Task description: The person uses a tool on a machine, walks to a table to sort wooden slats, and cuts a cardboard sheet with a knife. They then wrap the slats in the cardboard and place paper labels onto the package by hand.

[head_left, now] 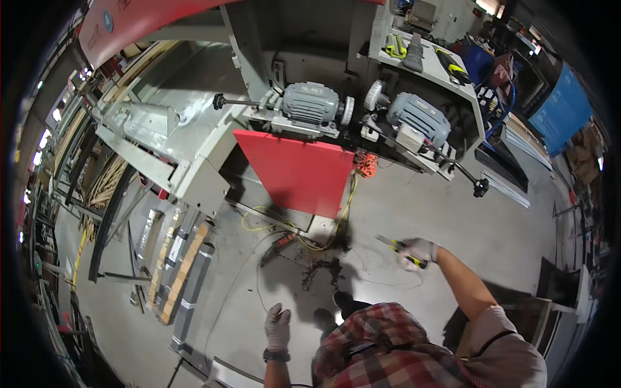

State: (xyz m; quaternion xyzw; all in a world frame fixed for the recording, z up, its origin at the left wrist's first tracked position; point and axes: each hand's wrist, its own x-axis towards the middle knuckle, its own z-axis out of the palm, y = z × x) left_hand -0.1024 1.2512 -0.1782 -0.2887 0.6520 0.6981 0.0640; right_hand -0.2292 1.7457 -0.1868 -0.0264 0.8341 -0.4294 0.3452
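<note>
My right hand (419, 253), in a pale glove, is wrapped round a yellow-and-black hand tool (392, 244) with a slim metal tip pointing left. The tool is knife-like, but its exact kind is unclear. Lower down, my gloved left hand (278, 326) is closed, with its fingers curled. A thin dark cord (258, 284) curves down to its fingertips and seems to be pinched there. Dark scraps or tangled strands (321, 271) lie on the floor between my hands. Beyond them stands the machine, with a red panel (297, 171) under its motors.
A grey motor (311, 103) and a second grey motor (419, 118) carry wheels and knobbed rods. Yellow cable (349, 205) and orange cord (367, 165) hang beside the panel. Long bars (184, 271) lie at left. Tools, including a yellow-black one (451, 66), rest on the machine's top (430, 74).
</note>
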